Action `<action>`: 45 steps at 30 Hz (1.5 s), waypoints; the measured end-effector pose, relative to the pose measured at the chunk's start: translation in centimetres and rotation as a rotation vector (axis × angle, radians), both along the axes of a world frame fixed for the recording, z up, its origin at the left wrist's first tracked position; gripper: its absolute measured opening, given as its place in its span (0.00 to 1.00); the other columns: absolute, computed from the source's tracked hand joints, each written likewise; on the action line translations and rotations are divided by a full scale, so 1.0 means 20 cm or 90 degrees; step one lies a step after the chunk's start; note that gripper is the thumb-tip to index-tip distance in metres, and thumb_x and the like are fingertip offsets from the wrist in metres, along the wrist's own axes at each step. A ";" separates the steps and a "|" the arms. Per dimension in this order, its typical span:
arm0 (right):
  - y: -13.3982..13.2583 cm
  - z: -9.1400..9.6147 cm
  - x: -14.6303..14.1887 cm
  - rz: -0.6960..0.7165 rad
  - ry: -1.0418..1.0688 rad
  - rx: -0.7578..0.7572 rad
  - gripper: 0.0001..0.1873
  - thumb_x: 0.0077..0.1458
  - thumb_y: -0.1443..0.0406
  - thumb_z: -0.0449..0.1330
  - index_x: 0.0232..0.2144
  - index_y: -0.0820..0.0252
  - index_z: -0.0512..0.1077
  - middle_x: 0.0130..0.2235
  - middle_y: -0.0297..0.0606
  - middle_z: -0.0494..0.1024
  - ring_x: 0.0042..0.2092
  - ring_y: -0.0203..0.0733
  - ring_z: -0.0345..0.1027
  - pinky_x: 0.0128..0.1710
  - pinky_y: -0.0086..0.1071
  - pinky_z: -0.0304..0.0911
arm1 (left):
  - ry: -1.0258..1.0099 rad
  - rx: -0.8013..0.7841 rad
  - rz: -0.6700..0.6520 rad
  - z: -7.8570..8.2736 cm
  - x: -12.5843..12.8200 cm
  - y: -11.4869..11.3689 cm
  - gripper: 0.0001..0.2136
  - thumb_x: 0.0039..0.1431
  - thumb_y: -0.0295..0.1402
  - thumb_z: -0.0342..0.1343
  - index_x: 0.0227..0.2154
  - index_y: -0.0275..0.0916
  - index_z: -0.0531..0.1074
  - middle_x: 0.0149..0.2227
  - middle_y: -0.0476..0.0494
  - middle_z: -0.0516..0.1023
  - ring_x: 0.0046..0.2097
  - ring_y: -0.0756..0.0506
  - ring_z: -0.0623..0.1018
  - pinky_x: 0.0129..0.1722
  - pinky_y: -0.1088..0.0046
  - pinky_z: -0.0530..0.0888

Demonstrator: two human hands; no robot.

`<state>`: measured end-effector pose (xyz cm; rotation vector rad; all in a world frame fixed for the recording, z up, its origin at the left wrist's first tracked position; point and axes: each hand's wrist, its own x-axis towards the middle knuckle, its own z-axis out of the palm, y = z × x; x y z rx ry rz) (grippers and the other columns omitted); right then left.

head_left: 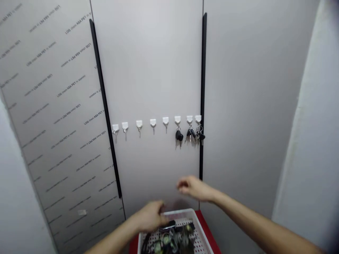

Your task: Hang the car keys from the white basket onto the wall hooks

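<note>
My left hand (149, 216) reaches into a white perforated basket (197, 229) and its fingers close over a dark key fob (169, 224) at the basket's far edge. Inside lie several dark key bunches (172, 240). My right hand (194, 188) hovers above the basket, close to the grey wall panel (150, 70), fingers loosely curled and blurred, nothing visible in them. A row of white hooks (153, 122) runs across the panel. The three rightmost hooks each carry a bunch of keys (189, 133); the others are bare.
The basket sits on a red surface (205, 220). A panel covered in printed protective film (53, 116) leans at the left. Black vertical strips (203, 88) edge the middle panel. A pale wall (312, 141) closes in the right side.
</note>
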<state>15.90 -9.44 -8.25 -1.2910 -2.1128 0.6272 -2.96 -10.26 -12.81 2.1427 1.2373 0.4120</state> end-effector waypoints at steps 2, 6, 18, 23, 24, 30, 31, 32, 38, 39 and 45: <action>0.07 0.17 0.06 -0.182 0.095 0.203 0.09 0.37 0.67 0.50 0.25 0.56 0.68 0.30 0.34 0.71 0.33 0.34 0.63 0.34 0.28 0.57 | -0.091 0.072 0.043 0.14 0.07 0.09 0.18 0.39 0.33 0.48 0.37 0.31 0.62 0.36 0.40 0.68 0.35 0.48 0.67 0.34 0.75 0.63; 0.22 0.48 0.14 -0.432 0.163 0.419 0.18 0.39 0.64 0.49 0.36 0.63 0.63 0.35 0.41 0.69 0.36 0.37 0.62 0.36 0.31 0.56 | -0.233 0.244 0.186 0.48 0.29 0.30 0.21 0.41 0.34 0.47 0.40 0.31 0.58 0.41 0.36 0.64 0.40 0.47 0.65 0.38 0.75 0.61; 0.31 0.71 0.23 -0.412 0.151 0.347 0.14 0.39 0.61 0.48 0.26 0.66 0.67 0.19 0.34 0.66 0.20 0.30 0.58 0.19 0.22 0.52 | -0.395 0.294 0.262 0.88 0.49 0.47 0.11 0.46 0.35 0.40 0.21 0.35 0.64 0.17 0.49 0.66 0.19 0.53 0.67 0.21 0.80 0.62; 0.25 0.89 0.13 -0.299 0.116 0.328 0.10 0.37 0.65 0.50 0.23 0.66 0.67 0.18 0.35 0.66 0.19 0.28 0.57 0.17 0.22 0.51 | -0.409 0.318 0.192 1.11 0.43 0.41 0.08 0.45 0.32 0.41 0.19 0.34 0.62 0.13 0.52 0.60 0.16 0.55 0.64 0.18 0.81 0.59; 0.23 0.89 0.11 -0.273 0.105 0.315 0.10 0.37 0.65 0.50 0.23 0.66 0.67 0.18 0.35 0.66 0.19 0.28 0.57 0.17 0.22 0.51 | -0.385 0.318 0.144 1.10 0.42 0.38 0.08 0.45 0.32 0.42 0.18 0.34 0.61 0.13 0.52 0.60 0.16 0.55 0.64 0.17 0.81 0.59; 0.03 0.38 0.04 -0.131 0.046 0.152 0.09 0.37 0.66 0.49 0.22 0.61 0.68 0.16 0.33 0.66 0.18 0.30 0.56 0.16 0.23 0.50 | -0.221 0.210 -0.025 0.63 0.27 0.17 0.10 0.45 0.35 0.40 0.18 0.34 0.62 0.14 0.52 0.61 0.17 0.55 0.63 0.17 0.80 0.58; 0.00 0.26 0.04 -0.096 0.044 0.113 0.09 0.38 0.66 0.48 0.22 0.59 0.68 0.17 0.32 0.67 0.18 0.30 0.56 0.17 0.24 0.50 | -0.207 0.177 -0.031 0.51 0.24 0.14 0.11 0.45 0.35 0.40 0.20 0.34 0.62 0.14 0.52 0.62 0.18 0.54 0.63 0.19 0.80 0.59; -0.02 0.17 0.04 -0.060 0.032 0.065 0.09 0.38 0.66 0.48 0.22 0.57 0.68 0.18 0.32 0.69 0.18 0.31 0.57 0.17 0.24 0.51 | -0.189 0.137 -0.026 0.40 0.22 0.11 0.11 0.45 0.34 0.39 0.21 0.33 0.63 0.15 0.52 0.62 0.19 0.54 0.63 0.19 0.80 0.59; 0.09 0.18 0.18 -0.321 0.122 0.207 0.13 0.38 0.62 0.51 0.30 0.60 0.66 0.34 0.39 0.70 0.33 0.37 0.62 0.34 0.29 0.56 | -0.129 -0.003 0.033 -0.02 0.11 0.01 0.14 0.41 0.34 0.45 0.34 0.34 0.63 0.33 0.44 0.68 0.35 0.49 0.66 0.35 0.76 0.61; 0.13 0.26 0.22 -0.378 0.135 0.251 0.16 0.39 0.61 0.49 0.34 0.61 0.64 0.37 0.41 0.68 0.36 0.38 0.61 0.36 0.31 0.54 | -0.133 -0.016 0.046 -0.05 0.11 0.00 0.15 0.41 0.34 0.45 0.34 0.33 0.62 0.35 0.43 0.68 0.36 0.49 0.66 0.36 0.77 0.61; 0.29 0.47 0.24 -0.557 0.044 0.315 0.16 0.37 0.56 0.49 0.26 0.60 0.67 0.26 0.37 0.69 0.29 0.37 0.62 0.25 0.27 0.53 | -0.181 -0.123 0.054 -0.22 0.13 -0.01 0.12 0.39 0.30 0.46 0.31 0.34 0.62 0.31 0.46 0.67 0.35 0.50 0.65 0.34 0.79 0.61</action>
